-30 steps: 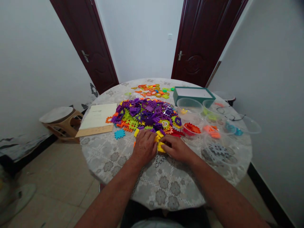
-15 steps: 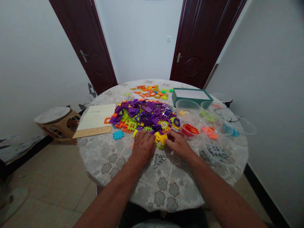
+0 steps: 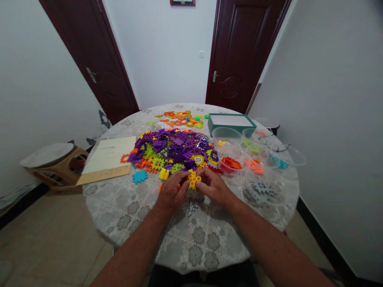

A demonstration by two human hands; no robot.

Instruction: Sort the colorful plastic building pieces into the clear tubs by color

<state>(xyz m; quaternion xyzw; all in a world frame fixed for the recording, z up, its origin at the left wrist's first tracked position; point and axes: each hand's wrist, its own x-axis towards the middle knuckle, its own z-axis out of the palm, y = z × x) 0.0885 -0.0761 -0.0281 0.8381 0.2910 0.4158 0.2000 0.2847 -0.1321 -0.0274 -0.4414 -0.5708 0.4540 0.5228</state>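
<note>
Dark red doors [image 3: 103, 59] flank a pale wall [image 3: 167, 59] behind a round table [image 3: 101, 199] spread with a grey flowered cloth; a mixed heap of purple, lime and orange pieces [image 3: 176, 147] covers its middle, with clear bowls [image 3: 227, 136] of sorted pieces to the right and a green-sided box [image 3: 231, 120] beyond them.

Near the heap's front edge, a yellow tube cluster [image 3: 194, 180] sits between the person's two hands, its round open ends facing up; the left hand [image 3: 172, 193] grips its left side with thumb and fingers, and the right hand [image 3: 216, 187] pinches its right side; whether its underside touches the cloth cannot be told. A red bit [image 3: 178, 186] shows by the left fingers, held or merely behind them; a yellow piece [image 3: 164, 173] lies just beyond the left hand, and a grey toothed piece [image 3: 192, 209] lies nearer the person.

By its look the cluster is moulded plastic, so probably light, stiff and hardly fragile; its smooth curved walls may slip or roll under dry fingertips; the surest hold is likely low on the outer tubes, from opposite sides, leaving the open ends uncovered.
</note>
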